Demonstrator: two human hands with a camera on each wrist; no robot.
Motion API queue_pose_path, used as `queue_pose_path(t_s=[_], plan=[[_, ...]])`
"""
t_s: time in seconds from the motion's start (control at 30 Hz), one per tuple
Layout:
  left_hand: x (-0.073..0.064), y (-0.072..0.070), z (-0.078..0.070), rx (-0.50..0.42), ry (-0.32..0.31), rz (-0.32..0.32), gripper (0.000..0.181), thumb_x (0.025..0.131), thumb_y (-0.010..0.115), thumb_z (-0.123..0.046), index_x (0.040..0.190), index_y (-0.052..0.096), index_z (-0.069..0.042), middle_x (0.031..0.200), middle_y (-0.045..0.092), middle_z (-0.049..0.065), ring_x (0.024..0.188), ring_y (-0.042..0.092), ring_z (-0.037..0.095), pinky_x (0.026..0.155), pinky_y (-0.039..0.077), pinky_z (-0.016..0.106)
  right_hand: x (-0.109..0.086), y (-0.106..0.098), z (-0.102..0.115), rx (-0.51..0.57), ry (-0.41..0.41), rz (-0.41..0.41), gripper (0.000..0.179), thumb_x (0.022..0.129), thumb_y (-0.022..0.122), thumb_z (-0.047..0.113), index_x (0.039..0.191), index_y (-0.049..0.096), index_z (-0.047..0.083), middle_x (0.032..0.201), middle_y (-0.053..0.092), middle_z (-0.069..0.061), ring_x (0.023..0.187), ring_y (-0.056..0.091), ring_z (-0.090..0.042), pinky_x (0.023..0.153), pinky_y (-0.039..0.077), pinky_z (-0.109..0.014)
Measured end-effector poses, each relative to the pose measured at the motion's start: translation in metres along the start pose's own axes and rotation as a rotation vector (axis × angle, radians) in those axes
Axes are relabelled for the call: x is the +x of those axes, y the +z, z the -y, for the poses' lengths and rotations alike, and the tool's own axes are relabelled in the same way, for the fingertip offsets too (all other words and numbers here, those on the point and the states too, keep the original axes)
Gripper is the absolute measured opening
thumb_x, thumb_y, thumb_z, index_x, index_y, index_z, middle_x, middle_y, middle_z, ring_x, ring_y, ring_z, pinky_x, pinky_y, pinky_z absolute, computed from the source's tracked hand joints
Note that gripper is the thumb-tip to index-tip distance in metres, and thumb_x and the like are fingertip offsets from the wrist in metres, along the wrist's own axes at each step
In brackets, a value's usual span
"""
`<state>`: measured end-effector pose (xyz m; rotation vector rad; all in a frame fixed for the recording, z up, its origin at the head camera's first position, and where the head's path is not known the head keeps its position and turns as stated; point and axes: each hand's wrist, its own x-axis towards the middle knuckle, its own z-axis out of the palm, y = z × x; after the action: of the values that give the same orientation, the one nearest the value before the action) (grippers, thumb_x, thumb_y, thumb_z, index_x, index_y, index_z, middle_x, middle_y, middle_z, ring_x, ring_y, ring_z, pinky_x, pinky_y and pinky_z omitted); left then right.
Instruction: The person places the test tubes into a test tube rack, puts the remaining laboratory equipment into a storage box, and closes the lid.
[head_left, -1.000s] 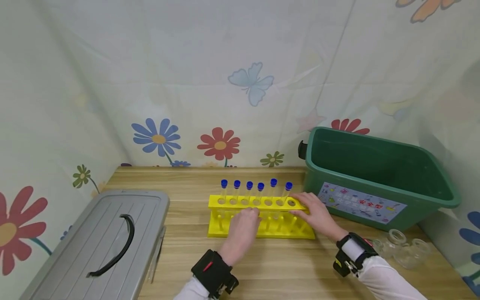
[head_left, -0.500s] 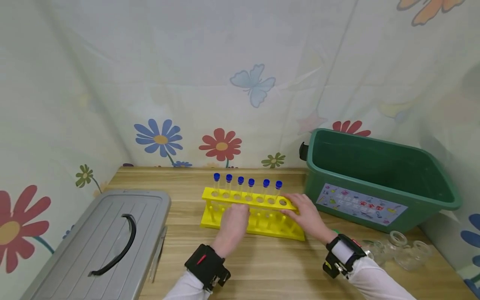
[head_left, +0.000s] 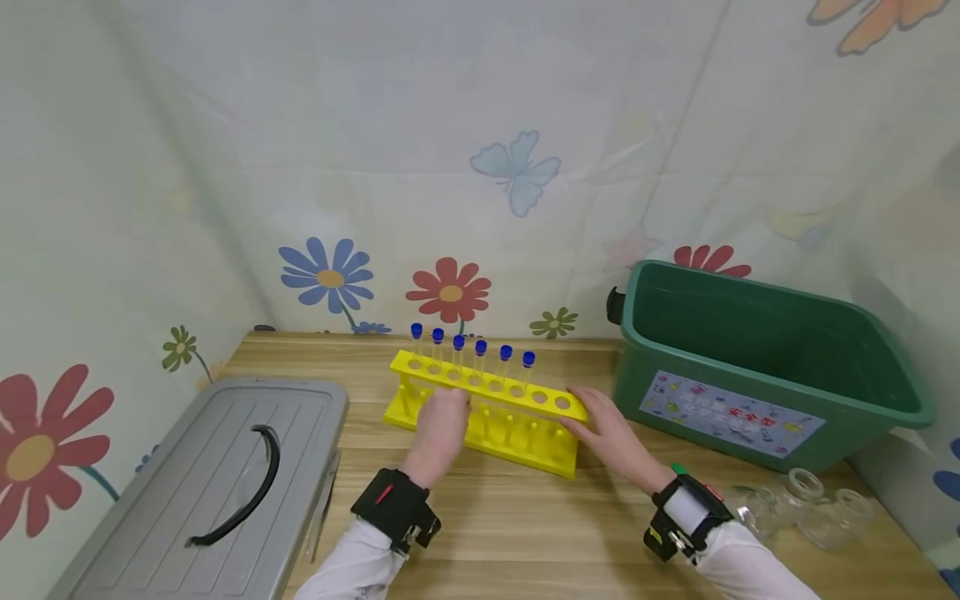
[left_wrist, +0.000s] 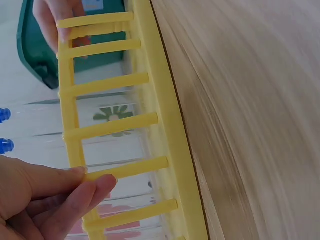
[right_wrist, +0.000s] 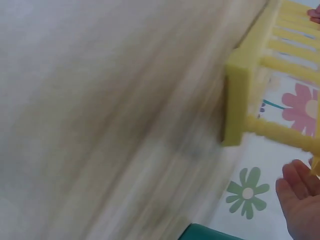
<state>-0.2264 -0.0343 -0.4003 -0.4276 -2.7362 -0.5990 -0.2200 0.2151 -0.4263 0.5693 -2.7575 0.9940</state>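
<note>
A yellow test tube rack (head_left: 510,400) stands slanted on the wooden table, its left end farther back. Several clear test tubes with blue caps (head_left: 458,342) are in its holes; two holes at the right end hold no tube. My left hand (head_left: 435,433) grips the front of the rack's upper bar left of the middle. In the left wrist view, the left thumb and finger (left_wrist: 45,200) pinch the bar beside a peg. My right hand (head_left: 615,437) holds the upper bar's right end. The right wrist view shows some right-hand fingers (right_wrist: 302,195) at that end, the rest cut off.
At the back right stands a green bin (head_left: 723,375) with a printed label. Clear glass bottles (head_left: 832,517) are beside my right wrist. A grey lid (head_left: 202,492) with a black handle lies at left, a thin metal tool (head_left: 322,504) along its right edge.
Both hands have moved the rack to the left and turned it, so its left end now points farther back. The tubes have moved with it.
</note>
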Motion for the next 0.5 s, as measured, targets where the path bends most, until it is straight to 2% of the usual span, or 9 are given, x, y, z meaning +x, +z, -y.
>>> queue_pose_path(t_s=[0.13, 0.27, 0.4, 0.5], plan=[[0.006, -0.003, 0.010, 0.037, -0.048, 0.030, 0.009, 0.083, 0.064, -0.007, 0.077, 0.069, -0.002, 0.058, 0.053, 0.001, 0.046, 0.043, 0.008, 0.040, 0.030, 0.020, 0.000, 0.003, -0.001, 0.055, 0.008, -0.015, 0.053, 0.089, 0.058, 0.026, 0.130, 0.041, -0.003, 0.121, 0.047, -0.018, 0.102, 0.050, -0.028, 0.085, 0.043, -0.042], [0.011, -0.005, 0.020, 0.047, -0.091, 0.046, 0.011, 0.084, 0.062, -0.006, 0.076, 0.068, -0.003, 0.055, 0.049, 0.001, 0.046, 0.042, 0.010, 0.040, 0.028, 0.021, 0.008, 0.007, 0.003, 0.099, 0.010, -0.011, 0.046, 0.086, 0.061, 0.021, 0.124, 0.047, -0.001, 0.111, 0.053, -0.013, 0.093, 0.053, -0.024, 0.081, 0.046, -0.038], [0.012, -0.009, 0.027, 0.071, -0.115, 0.020, 0.017, 0.085, 0.058, 0.001, 0.069, 0.062, -0.002, 0.054, 0.045, 0.004, 0.046, 0.043, 0.013, 0.039, 0.030, 0.022, 0.018, 0.013, 0.010, 0.084, 0.029, -0.007, 0.044, 0.084, 0.065, 0.018, 0.120, 0.050, -0.001, 0.103, 0.055, -0.010, 0.089, 0.054, -0.024, 0.079, 0.047, -0.036], [0.007, -0.012, 0.025, 0.133, -0.093, -0.027, 0.015, 0.082, 0.059, 0.005, 0.068, 0.060, 0.001, 0.061, 0.049, 0.009, 0.050, 0.050, 0.017, 0.039, 0.038, 0.026, 0.023, 0.019, 0.014, 0.072, 0.043, -0.003, 0.044, 0.083, 0.066, 0.017, 0.119, 0.050, -0.002, 0.101, 0.055, -0.010, 0.087, 0.053, -0.022, 0.078, 0.048, -0.035]])
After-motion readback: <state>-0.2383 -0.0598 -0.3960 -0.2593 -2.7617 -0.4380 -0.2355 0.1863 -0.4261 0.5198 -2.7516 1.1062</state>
